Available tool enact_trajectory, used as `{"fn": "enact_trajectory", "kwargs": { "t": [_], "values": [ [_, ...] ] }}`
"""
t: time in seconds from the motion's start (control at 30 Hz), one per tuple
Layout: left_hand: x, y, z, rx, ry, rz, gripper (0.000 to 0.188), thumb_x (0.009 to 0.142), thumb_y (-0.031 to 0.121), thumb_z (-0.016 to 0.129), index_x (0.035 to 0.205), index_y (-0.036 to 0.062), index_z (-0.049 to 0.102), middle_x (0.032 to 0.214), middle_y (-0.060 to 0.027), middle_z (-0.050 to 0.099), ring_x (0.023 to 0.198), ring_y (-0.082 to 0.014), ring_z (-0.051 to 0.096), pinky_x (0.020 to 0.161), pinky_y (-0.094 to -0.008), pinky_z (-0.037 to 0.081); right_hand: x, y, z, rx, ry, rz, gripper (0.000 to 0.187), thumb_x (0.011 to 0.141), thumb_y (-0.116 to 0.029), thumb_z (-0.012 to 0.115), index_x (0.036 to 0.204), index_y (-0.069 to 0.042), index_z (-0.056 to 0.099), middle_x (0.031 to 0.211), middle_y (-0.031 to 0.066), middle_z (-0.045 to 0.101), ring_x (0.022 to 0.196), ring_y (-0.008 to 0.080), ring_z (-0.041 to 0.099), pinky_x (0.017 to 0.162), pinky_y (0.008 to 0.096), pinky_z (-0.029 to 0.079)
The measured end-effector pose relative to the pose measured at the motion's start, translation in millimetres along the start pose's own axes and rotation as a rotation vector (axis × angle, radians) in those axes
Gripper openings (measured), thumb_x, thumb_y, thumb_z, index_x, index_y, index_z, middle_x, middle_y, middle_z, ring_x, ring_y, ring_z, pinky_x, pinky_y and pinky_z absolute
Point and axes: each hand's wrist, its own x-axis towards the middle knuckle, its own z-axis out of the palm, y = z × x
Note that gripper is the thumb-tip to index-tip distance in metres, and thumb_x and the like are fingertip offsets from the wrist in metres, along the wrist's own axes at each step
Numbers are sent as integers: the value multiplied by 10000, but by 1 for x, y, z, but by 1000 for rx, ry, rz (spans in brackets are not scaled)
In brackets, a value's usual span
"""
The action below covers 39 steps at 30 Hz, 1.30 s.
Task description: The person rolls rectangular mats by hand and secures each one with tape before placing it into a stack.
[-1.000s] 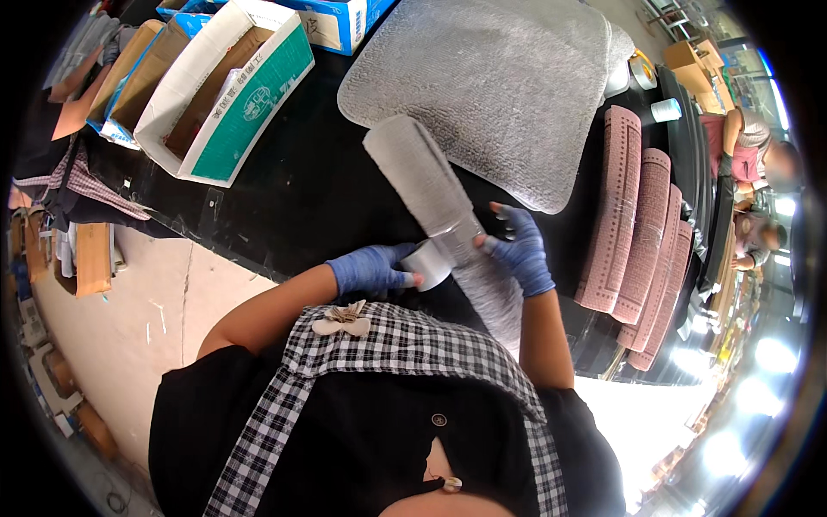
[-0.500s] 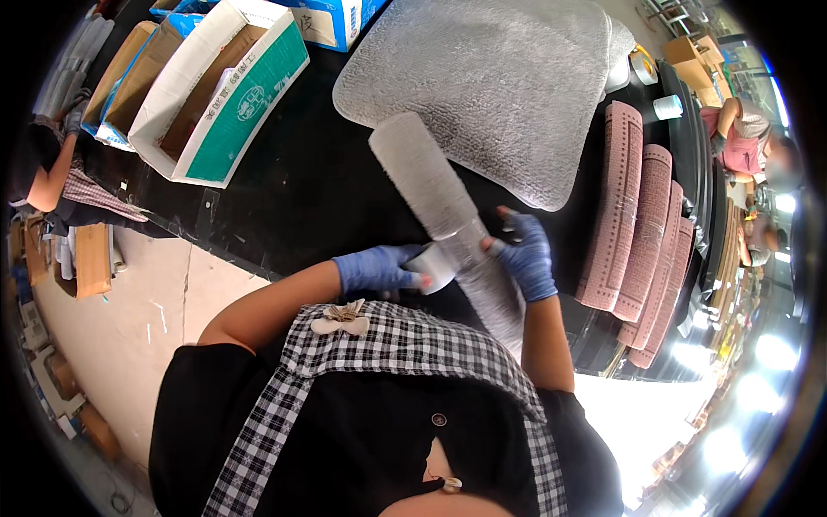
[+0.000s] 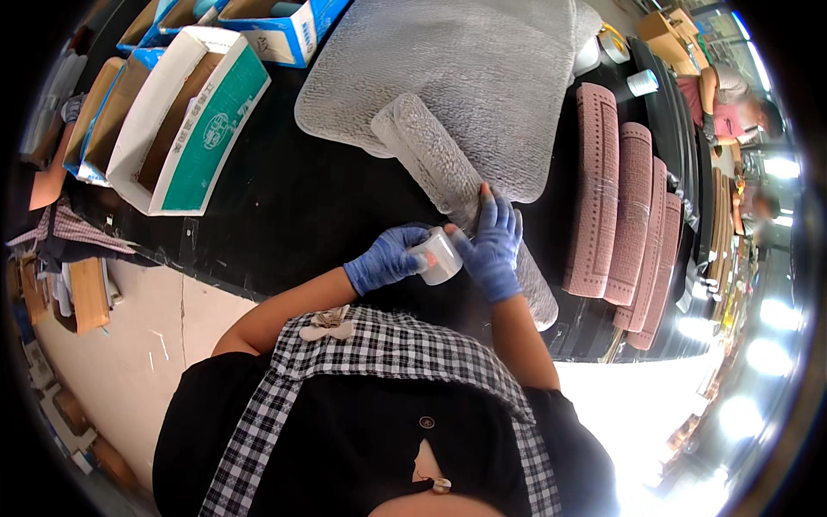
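My left hand (image 3: 388, 260), in a blue knit glove, is closed on a thick roll of clear tape (image 3: 443, 260). A fluffy grey mat, rolled into a tube (image 3: 431, 155), lies slantwise across the black table in front of me. On the middle of that tube rests my right hand (image 3: 493, 250), gloved alike, its fingers stretched out and its thumb close to the tape roll. The tube's far end touches flat grey mats (image 3: 448, 69) at the back. My right hand covers part of the tube; whether a tape strip runs to it, I cannot tell.
Several rolled pink mats (image 3: 594, 189) lie side by side at the right. An open green-and-white carton (image 3: 215, 129) and blue boxes (image 3: 289, 39) stand at the left. Another tape roll (image 3: 642, 83) sits at the back right. Other people (image 3: 732, 103) work at the right and far left.
My right hand has gone from gripping the rolled mat to lying on it with straight fingers. The mat has turned, its fluffy face now showing. The tape roll is still in my left hand.
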Motion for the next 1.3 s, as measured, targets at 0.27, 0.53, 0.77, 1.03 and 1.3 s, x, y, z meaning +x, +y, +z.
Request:
{"fn": "enact_trajectory", "kwargs": {
  "t": [0.27,0.53,0.77,1.03,1.3],
  "values": [
    [-7,78,58,89,-442,157,729,796,567,814,1179,-35,666,1138,-118,693,1025,-204,668,953,-371,519,21,16,13,-73,136,60,971,668,-456,860,1484,-183,409,1290,111,507,1257,319,490,1099,538,345],
    [-68,118,-94,1253,730,467,389,734,137,842,1012,48,584,934,-69,594,845,-221,623,769,-344,546,1,2,-66,102,-149,190,891,701,-366,856,1453,-97,462,1279,175,607,1157,357,614,1026,432,489],
    [-81,136,-89,1842,900,584,585,705,230,827,1209,106,558,1318,-164,522,1239,-381,502,1046,-500,418,-25,76,-108,501,-35,522,959,650,-247,928,1429,21,438,1262,237,647,1184,329,637,1029,412,502],
    [43,134,-92,2148,476,483,583,788,189,759,1350,193,603,1449,-145,495,1330,-391,482,1093,-513,412,3,148,-90,-296,-37,862,1068,710,-438,879,1557,-104,322,1404,215,538,1229,392,575,1030,485,473],
    [56,142,-117,2217,306,590,419,887,208,670,1295,129,620,1256,-164,661,1196,-375,610,1037,-489,467,23,82,-29,-151,143,49,1014,693,-376,859,1549,-147,365,1567,163,367,1440,388,350,1167,521,288]
  ]
}}
